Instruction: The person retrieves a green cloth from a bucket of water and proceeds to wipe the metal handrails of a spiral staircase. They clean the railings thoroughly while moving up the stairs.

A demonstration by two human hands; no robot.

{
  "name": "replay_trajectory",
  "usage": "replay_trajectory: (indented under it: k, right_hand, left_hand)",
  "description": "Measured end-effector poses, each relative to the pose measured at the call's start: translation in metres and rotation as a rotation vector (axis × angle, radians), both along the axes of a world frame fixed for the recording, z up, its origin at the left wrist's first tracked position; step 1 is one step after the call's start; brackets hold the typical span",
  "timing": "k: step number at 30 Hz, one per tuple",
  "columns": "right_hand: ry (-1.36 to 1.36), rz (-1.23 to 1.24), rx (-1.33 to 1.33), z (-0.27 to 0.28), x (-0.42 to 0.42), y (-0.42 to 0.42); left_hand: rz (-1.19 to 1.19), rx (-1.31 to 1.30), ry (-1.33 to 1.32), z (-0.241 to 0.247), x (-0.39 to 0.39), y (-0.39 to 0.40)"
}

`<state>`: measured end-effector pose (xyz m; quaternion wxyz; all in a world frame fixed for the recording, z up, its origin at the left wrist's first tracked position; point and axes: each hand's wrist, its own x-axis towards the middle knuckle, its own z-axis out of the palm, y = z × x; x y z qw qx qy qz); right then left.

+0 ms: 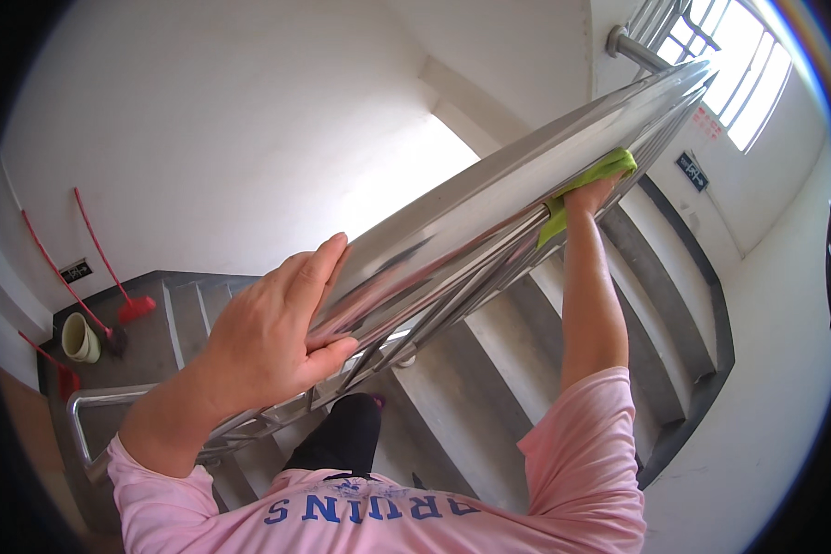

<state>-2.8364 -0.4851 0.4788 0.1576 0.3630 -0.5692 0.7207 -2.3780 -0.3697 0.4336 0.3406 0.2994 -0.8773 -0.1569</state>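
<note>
A wide, shiny stainless steel handrail point(457, 194) runs diagonally from the lower left to the upper right. My left hand point(277, 322) grips its near part, with the thumb below and the fingers over the top. Farther up, my right hand point(595, 192) holds a green cloth point(599, 170) against the underside and lower side of the rail, where thinner metal bars run. Part of the cloth hangs down beside the wrist. The right fingers are mostly hidden by the cloth and rail.
Concrete steps point(485, 374) lie below the railing. On the landing at left stand a pale bucket point(81, 338), a red broom point(137, 308), a dark-headed mop point(115, 341) and a red dustpan or broom head point(68, 382). A barred window point(748, 76) is at upper right.
</note>
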Motion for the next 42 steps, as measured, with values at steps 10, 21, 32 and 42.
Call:
replay_trajectory:
  k: [10, 21, 32, 42]
  right_hand:
    - [-0.502, 0.526, -0.245, -0.047, 0.003, 0.005]
    - [-0.401, 0.661, 0.073, -0.157, 0.098, 0.046]
    - [-0.232, 0.568, 0.117, -0.245, 0.225, 0.088]
    - [-0.663, 0.989, 0.179, -0.247, 0.274, 0.108]
  left_hand:
    - [-0.002, -0.037, 0.024, 0.000, -0.003, 0.001]
    - [0.005, -0.012, 0.019, 0.001, -0.002, 0.002]
    - [0.012, -0.022, 0.019, 0.001, -0.003, 0.003]
    - [0.013, -0.004, 0.048, 0.003, 0.001, 0.002]
